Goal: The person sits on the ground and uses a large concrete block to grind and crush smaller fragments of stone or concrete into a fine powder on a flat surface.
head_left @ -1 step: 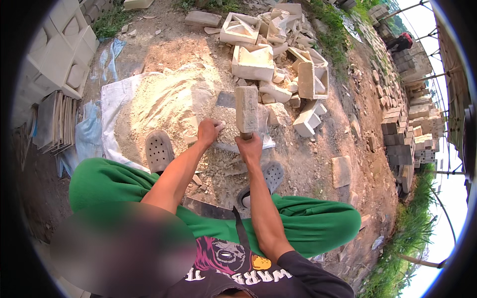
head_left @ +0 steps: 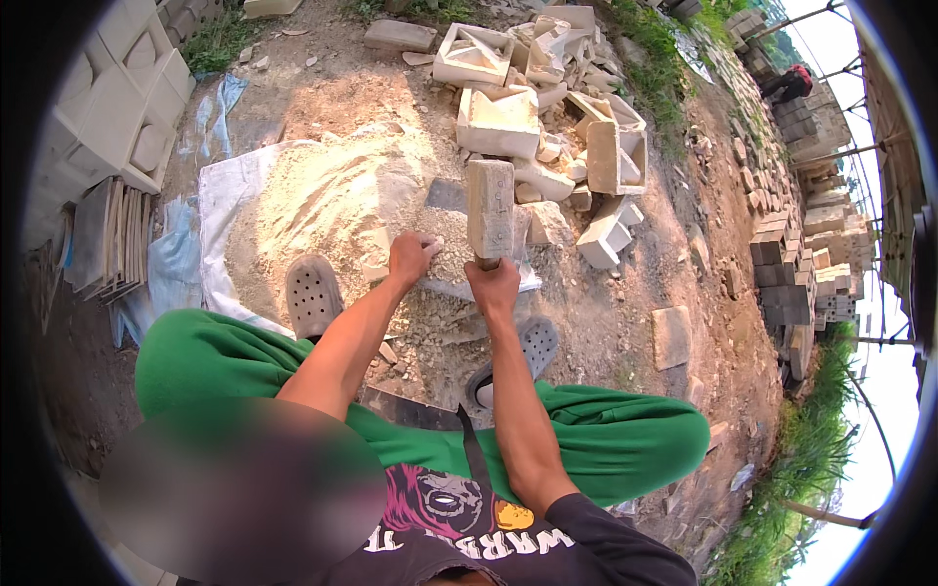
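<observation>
My right hand (head_left: 493, 285) is closed round the short handle of a mallet with a big, worn, block-shaped head (head_left: 490, 208). The head is raised over the crushed rubble. To its left, my left hand (head_left: 412, 256) is low over the rubble with its fingers drawn together. A pale bit shows at the fingertips, but what they hold is too small to make out. Under and around both hands lies a heap of crushed pale stone (head_left: 332, 200), spread on a white sheet (head_left: 221, 195). A dark flat plate (head_left: 447, 194) shows just behind the hands.
Broken pale hollow blocks (head_left: 498, 122) are piled beyond the mallet. Stacked pale blocks (head_left: 147, 83) and thin boards (head_left: 112, 234) stand at left. My clog-shod feet (head_left: 314, 293) flank the heap. A flat slab (head_left: 671, 337) lies at right; a person (head_left: 789, 84) is far off.
The mallet head has shifted slightly away from me and to the right, and my right hand has risen a little with it. My left hand stays in place.
</observation>
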Demonstrator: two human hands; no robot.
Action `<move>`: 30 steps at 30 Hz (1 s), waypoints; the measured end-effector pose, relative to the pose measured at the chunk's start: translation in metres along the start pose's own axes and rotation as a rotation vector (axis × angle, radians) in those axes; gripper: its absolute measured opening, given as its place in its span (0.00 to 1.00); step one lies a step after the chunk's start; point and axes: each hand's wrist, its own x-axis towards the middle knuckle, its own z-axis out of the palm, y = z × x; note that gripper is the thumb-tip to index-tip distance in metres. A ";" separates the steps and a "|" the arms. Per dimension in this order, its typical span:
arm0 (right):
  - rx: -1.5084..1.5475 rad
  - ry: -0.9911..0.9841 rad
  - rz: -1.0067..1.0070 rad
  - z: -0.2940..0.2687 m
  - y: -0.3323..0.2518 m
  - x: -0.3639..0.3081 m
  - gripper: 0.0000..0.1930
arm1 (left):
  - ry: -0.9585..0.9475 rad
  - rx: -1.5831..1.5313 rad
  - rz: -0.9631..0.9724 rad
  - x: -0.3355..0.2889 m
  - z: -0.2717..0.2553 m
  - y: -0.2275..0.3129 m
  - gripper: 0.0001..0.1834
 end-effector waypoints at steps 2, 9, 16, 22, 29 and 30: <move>0.119 -0.008 -0.036 -0.003 -0.011 0.003 0.17 | -0.023 -0.029 -0.074 0.001 -0.001 0.002 0.13; 0.027 -0.089 0.090 0.045 0.057 -0.015 0.17 | 0.001 -0.187 -0.232 0.002 0.008 0.004 0.14; -0.038 -0.047 0.095 -0.002 0.000 -0.003 0.20 | 0.008 -0.041 -0.216 -0.001 0.003 0.007 0.15; 0.133 0.009 -0.123 0.009 -0.010 -0.005 0.13 | 0.112 -0.142 -0.214 0.001 0.012 -0.008 0.10; -0.111 -0.217 0.191 0.036 0.043 -0.018 0.22 | 0.098 -0.120 -0.306 0.005 0.012 0.000 0.11; -0.116 -0.225 0.191 0.028 0.031 -0.018 0.22 | 0.100 -0.122 -0.315 0.003 0.012 -0.002 0.11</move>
